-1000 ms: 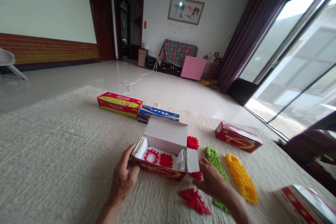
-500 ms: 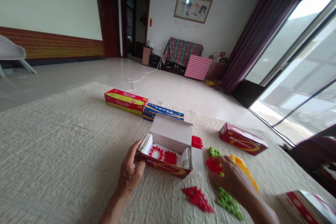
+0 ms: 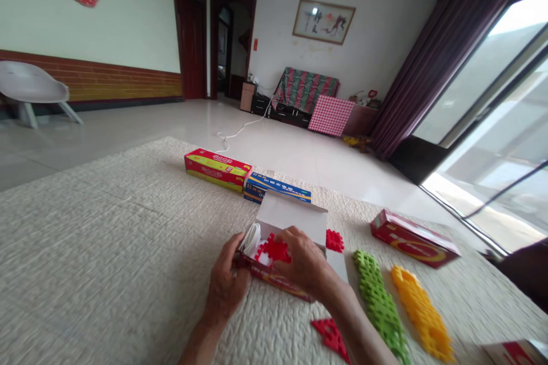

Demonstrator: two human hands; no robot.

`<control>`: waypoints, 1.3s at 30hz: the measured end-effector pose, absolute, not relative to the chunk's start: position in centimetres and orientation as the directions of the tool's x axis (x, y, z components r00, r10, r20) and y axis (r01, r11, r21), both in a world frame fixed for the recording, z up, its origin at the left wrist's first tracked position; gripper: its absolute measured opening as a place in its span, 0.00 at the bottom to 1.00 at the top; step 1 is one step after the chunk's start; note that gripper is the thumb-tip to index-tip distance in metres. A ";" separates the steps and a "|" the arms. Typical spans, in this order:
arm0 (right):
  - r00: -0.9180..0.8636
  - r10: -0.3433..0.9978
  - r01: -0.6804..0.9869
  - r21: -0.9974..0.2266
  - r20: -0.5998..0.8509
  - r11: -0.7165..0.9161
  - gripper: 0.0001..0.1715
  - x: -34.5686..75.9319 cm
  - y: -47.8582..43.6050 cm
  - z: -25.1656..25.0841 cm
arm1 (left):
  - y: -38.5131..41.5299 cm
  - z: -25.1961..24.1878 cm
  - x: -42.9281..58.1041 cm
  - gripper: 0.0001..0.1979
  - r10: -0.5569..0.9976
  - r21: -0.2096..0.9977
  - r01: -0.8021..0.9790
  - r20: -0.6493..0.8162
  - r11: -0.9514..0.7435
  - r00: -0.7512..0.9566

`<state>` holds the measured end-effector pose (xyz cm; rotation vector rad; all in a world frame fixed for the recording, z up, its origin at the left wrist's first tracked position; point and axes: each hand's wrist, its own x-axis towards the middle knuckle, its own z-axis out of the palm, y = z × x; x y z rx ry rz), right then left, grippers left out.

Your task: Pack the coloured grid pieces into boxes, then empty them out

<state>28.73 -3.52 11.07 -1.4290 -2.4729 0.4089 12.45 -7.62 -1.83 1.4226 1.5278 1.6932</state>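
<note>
My left hand [image 3: 229,276] is closed on the left end of an open dark red carton [image 3: 274,281], its lid [image 3: 293,214] tipped back. Over the carton, my right hand [image 3: 302,259] grips a red toothed plastic building piece [image 3: 278,250]; the fingertips are partly hidden. More red lies under that piece inside the carton. A white bundle [image 3: 252,238] fills the carton's left end. On the mat to the right are another red square piece [image 3: 335,240], a row of green pieces [image 3: 379,296] and a row of yellow pieces [image 3: 422,313]. My right forearm partly covers a red triangular piece [image 3: 330,335].
A red-and-yellow box [image 3: 218,170] and a blue box [image 3: 278,187] stand behind the carton. To the right lies a closed dark red box [image 3: 415,239]; another box [image 3: 518,352] is cut off at the lower right. Everything rests on a beige textured mat [image 3: 141,245].
My right hand has carried the red piece from the green row leftward into the carton. The left hand stays on the carton's left end. The whole view has shifted slightly.
</note>
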 end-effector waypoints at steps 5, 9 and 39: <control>-0.465 0.870 0.770 -0.409 0.167 0.490 0.17 29.5 -3.3 10.3 | -7.6 -1.8 12.5 0.30 0.832 0.891 0.338 0.421 -0.304 -0.361; -0.432 0.878 0.767 -0.427 0.208 0.479 0.10 30.4 -3.5 9.9 | -7.7 -1.8 12.5 0.30 0.830 0.878 0.364 0.439 -0.312 -0.346; -0.323 0.910 0.879 -0.273 0.260 0.390 0.25 44.6 3.4 5.9 | -7.6 -3.3 11.6 0.30 0.866 0.913 0.354 0.335 -0.201 -0.371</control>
